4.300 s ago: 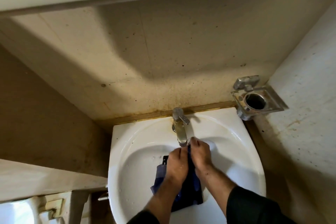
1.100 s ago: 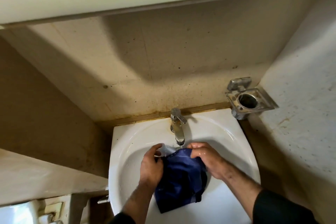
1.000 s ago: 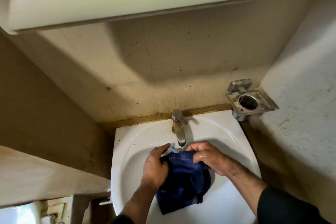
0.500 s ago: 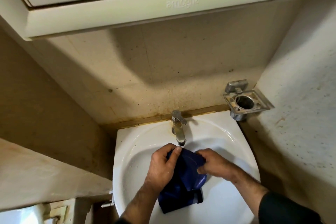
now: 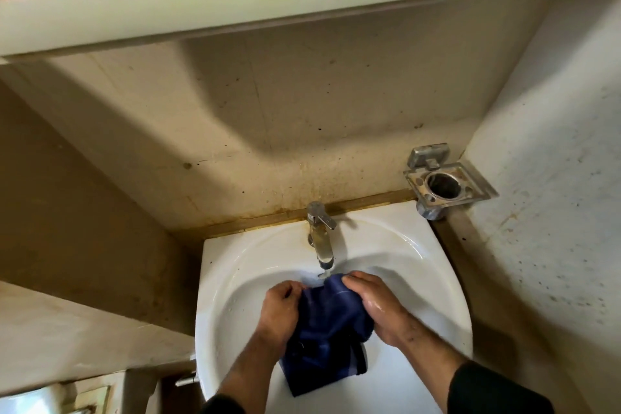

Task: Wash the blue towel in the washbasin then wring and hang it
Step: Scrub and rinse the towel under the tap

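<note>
A: Grip first. What have the hands got?

B: Both are clenched on the towel (image 5: 327, 323). Left hand (image 5: 280, 311) has its fingers curled into the cloth at the towel's 9 o'clock side; right hand (image 5: 376, 304) is wrapped over its 2 o'clock corner, knuckles wet and shiny. The cloth is bunched between them.

A: Where does the towel sit?

B: Inside the washbasin (image 5: 235, 265), near the bowl's middle, dark blue and soaked. Upper part is bundled in the hands; the lower end hangs flat toward 6 o'clock, with a dark edge band at its 4 o'clock corner.

A: Tap?

B: Tap (image 5: 321, 235) stands at 12 o'clock on the basin rim, spout pointing at the bundle. A thin stream of water falls from the spout tip and lands just by the towel's top edge, next to the right fingertips.

A: Further out?

B: Black sleeves (image 5: 497, 390) on both forearms, entering from 5 and 7 o'clock. A metal holder (image 5: 447, 183) with a round opening is fixed on the wall at 2 o'clock from the basin, well apart from the hands. Stained beige wall (image 5: 268, 131) behind the tap. A pale cabinet (image 5: 235, 0) overhangs at 12 o'clock, raised lettering on its underside edge.
</note>
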